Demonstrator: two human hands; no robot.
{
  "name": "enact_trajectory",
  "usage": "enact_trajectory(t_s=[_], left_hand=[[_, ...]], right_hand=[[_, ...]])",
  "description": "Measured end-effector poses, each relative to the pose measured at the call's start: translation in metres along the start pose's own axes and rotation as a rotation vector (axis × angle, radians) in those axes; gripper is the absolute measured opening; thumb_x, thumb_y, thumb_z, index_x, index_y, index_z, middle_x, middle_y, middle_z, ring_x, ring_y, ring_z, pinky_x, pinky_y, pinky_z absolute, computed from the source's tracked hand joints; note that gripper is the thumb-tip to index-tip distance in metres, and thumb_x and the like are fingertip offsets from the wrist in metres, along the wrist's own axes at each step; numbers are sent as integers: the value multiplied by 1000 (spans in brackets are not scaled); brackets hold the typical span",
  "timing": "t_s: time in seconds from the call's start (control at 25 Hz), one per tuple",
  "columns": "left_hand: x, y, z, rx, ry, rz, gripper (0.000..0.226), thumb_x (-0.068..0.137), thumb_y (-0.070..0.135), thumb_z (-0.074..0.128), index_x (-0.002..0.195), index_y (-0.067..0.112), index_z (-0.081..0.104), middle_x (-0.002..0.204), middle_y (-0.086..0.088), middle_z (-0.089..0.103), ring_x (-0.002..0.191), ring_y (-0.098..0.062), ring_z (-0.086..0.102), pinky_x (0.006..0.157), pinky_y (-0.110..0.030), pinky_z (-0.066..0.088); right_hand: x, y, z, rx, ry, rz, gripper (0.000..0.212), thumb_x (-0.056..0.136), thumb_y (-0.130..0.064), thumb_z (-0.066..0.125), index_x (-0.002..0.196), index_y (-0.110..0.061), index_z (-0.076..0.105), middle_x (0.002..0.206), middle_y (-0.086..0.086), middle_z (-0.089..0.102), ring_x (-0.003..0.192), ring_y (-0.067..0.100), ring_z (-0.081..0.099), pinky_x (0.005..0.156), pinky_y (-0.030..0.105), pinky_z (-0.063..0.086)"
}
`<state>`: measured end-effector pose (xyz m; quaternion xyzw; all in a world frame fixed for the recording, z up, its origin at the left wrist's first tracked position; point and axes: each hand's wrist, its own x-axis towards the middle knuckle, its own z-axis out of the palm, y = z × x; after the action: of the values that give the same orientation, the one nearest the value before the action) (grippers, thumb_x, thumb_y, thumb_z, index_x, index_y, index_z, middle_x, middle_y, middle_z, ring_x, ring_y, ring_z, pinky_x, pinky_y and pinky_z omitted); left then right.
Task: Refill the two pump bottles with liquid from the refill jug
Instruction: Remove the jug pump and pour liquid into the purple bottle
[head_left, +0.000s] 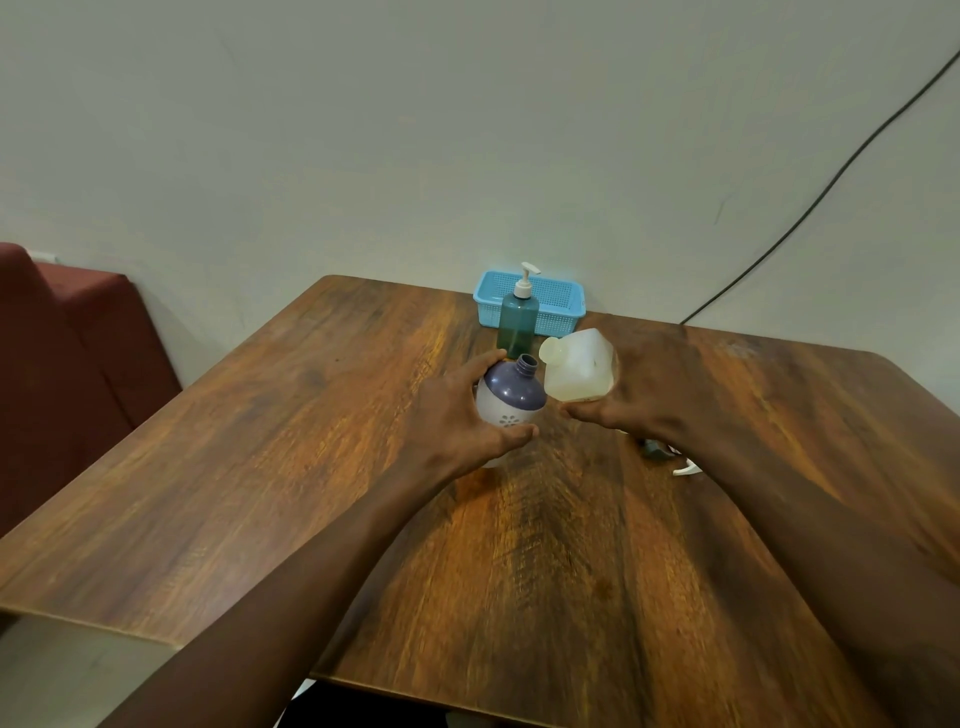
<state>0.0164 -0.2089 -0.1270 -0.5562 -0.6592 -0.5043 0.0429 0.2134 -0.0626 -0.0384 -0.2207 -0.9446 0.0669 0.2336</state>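
Left hand (457, 415) wrapped round open purple-and-white round plastic bottle (511, 397), table middle. Right hand (641, 395) gripping tipped cloudy plastic jug (579, 366), at bottle's three o'clock. Could spill: small bottle mouth, jug cap maybe on.

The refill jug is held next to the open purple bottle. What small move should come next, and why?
Probably tip the refill jug a little further left, so its spout sits over the purple bottle's neck. The right hand holds the jug tilted, its spout beside the uncapped neck but not above it, while the left hand steadies the bottle.
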Motion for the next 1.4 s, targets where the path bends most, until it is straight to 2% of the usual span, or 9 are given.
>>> enact_trajectory(t_s=[0.2,0.32,0.52,0.72,0.92,1.04,1.12,1.28,1.4], left_hand=[[0,-1,0,27,-1,21,90,67,59,86,142,20,57,129,2,69,106,-4,63,90,-24,57],[-1,-1,0,41,-2,27,87,67,55,90,141,20,58,128,2,70,103,2,59,88,-11,50],[-3,0,-1,53,-1,17,91,66,61,84,141,19,58,127,2,71,101,4,57,86,-1,41],[-4,1,-2,64,-18,24,88,66,53,91,140,18,59,125,1,71,101,0,60,86,-4,41],[-5,0,0,35,-42,23,92,66,66,80,142,19,57,128,0,70,108,-7,63,92,-22,52],[-5,1,0,41,-45,17,95,65,68,78,143,18,56,130,0,69,108,-9,64,93,-26,54],[-5,2,0,37,-43,23,95,65,69,76,143,18,57,129,0,70,107,-7,64,93,-24,54],[-5,2,0,12,-46,25,92,66,67,78,142,18,57,128,1,69,106,-5,62,90,-11,47],[-6,2,0,2,-37,14,92,65,64,81,142,19,58,127,2,69,106,-2,61,89,-3,42]], right_hand=[[-1,-1,0,-19,5,-15,95,62,-77,55,133,-14,55,122,13,66,102,31,64,86,54,55],[1,0,2,-41,-16,-2,96,62,-75,61,136,-16,52,126,13,64,105,31,63,90,53,54],[4,3,2,-154,-6,-49,88,65,-72,67,136,-22,51,126,7,65,106,25,64,89,45,55],[5,5,5,-205,-10,-75,89,66,-74,64,138,-23,49,129,7,64,107,26,64,90,43,55],[5,7,4,-233,19,-111,84,66,-68,70,135,-23,51,123,8,67,101,27,66,86,44,56],[5,10,5,-206,12,-113,83,68,-63,78,136,-23,51,125,8,66,103,27,64,91,40,53],[5,11,5,-214,9,-111,83,69,-62,79,136,-24,50,126,7,65,104,25,64,91,37,50],[5,9,3,-245,18,-119,83,68,-67,73,135,-24,51,125,6,67,101,26,65,88,39,54],[4,7,2,-216,33,-118,82,69,-59,81,136,-20,52,126,9,66,102,27,65,88,37,50]])
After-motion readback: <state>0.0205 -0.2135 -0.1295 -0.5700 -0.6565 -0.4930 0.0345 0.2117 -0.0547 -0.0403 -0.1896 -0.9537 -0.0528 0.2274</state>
